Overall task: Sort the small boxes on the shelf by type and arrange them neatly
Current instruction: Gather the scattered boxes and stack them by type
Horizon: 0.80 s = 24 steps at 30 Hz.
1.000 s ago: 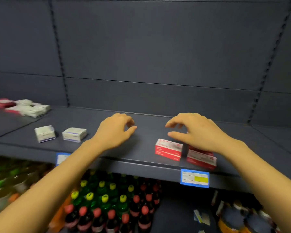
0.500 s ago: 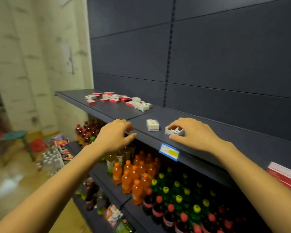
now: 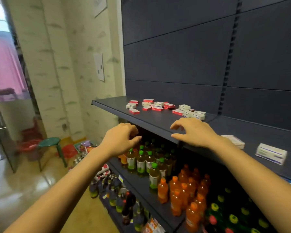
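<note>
**Mixed boxes at the shelf's left end; both hands hold nothing**

Small boxes [image 3: 165,107] lie in a loose scatter on the dark grey shelf [image 3: 114,105], toward its left end, at 12 o'clock from the hands. Types are mixed. Red-and-white boxes [image 3: 134,111] sit mostly on the scatter's 9 o'clock side. White boxes with blue print [image 3: 197,115] bunch at its 3 o'clock end, some touching or overlapping. All lie flat, at odd angles. The print is too small to read.

Two further white boxes lie on the next shelf section. The near white box [image 3: 233,141] is just beside the right wrist at 3 o'clock. The far white box [image 3: 271,153] is farther out at 4 o'clock, near the shelf front, and blurred.

Right hand [image 3: 193,132]: palm down over the shelf's front edge, at 6 o'clock of the white bunch, near it but apart. Its fingers are spread and loosely curled, holding nothing. I cannot tell whether the tips touch the shelf.

Left hand [image 3: 121,140]: at 9 o'clock of the right hand, off the shelf front. Its fingers are loosely curled, the thumb points toward 3 o'clock, and it holds nothing.

Green-capped bottles [image 3: 141,158] stand on the tier below, at 5 o'clock of the left hand. Orange bottles [image 3: 175,190] stand beside them toward 4 o'clock.

Behind the shelf is a dark back panel [image 3: 175,56]. On the floor at 9 o'clock of the left hand are a green stool [image 3: 49,142] and red basins [image 3: 69,150] beside it. A paper sheet [image 3: 99,67] hangs on the pale wall at 11 o'clock.
</note>
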Available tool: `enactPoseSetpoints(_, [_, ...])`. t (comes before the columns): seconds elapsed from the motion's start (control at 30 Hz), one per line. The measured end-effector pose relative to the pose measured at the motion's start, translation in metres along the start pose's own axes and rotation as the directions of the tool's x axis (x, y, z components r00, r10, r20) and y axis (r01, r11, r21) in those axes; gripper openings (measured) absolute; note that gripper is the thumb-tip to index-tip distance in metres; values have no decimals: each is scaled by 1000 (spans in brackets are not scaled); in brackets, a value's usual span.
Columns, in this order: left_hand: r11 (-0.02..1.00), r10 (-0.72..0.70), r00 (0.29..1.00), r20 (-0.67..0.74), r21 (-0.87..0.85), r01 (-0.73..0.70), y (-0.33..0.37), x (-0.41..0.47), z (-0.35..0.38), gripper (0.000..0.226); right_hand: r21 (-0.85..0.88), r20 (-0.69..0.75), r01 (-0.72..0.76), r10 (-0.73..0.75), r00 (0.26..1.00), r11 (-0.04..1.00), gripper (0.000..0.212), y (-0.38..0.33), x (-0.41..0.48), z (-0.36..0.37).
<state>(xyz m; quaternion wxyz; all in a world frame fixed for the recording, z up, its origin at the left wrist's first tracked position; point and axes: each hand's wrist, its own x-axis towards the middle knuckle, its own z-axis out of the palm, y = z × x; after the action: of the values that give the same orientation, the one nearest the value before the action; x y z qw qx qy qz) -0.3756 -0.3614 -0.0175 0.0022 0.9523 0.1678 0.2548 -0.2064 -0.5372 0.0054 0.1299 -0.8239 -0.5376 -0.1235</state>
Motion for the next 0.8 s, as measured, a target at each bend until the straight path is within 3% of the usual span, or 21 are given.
enactPoseSetpoints(0.4, [997, -54, 999, 2, -47, 54, -119, 37, 25, 31, 59, 24, -74, 72, 997, 996, 39, -58, 136, 70])
enactPoseSetpoints(0.67, [999, -21, 1000, 3, -32, 21, -192, 106, 57, 31, 5, -5, -187, 187, 982, 982, 50, -47, 240, 114])
enactPoseSetpoints(0.8, [1000, 13, 1000, 20, -21, -13, -222, 152, 68, 30, -17, 55, -236, 236, 970, 972, 54, -34, 289, 129])
